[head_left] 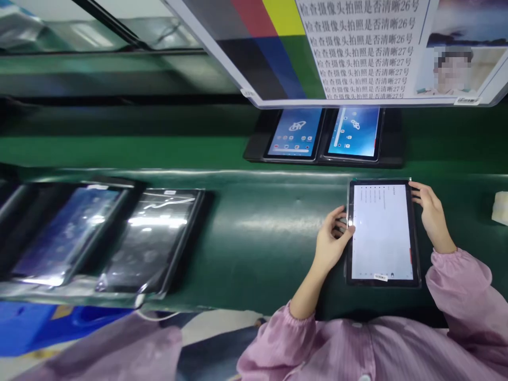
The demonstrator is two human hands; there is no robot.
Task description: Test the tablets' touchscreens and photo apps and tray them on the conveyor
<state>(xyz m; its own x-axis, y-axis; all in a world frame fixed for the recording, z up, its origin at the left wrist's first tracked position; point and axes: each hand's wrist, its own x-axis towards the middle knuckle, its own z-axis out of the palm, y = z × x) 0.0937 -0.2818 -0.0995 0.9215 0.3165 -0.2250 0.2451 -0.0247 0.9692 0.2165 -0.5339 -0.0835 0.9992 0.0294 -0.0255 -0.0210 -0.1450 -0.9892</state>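
Note:
A tablet [381, 233] with a white, lit screen and a dark frame lies between my hands over the green work surface. My left hand [332, 238] grips its left edge, the thumb on the front by the screen and the other fingers curled at the side. At the upper right corner, my right hand [433, 214] holds the edge with bent fingers, some partly hidden. A small white label [381, 277] is stuck near the tablet's lower edge. Whether the tablet rests flat or is slightly raised, I cannot tell.
Two tablets with blue screens [296, 132] [353, 132] sit on a black stand behind. Above them hangs a printed test chart [357, 53]. Several tablets, including a dark-screened tablet [153, 238], lie at left. A white block [500, 207] is at the right edge.

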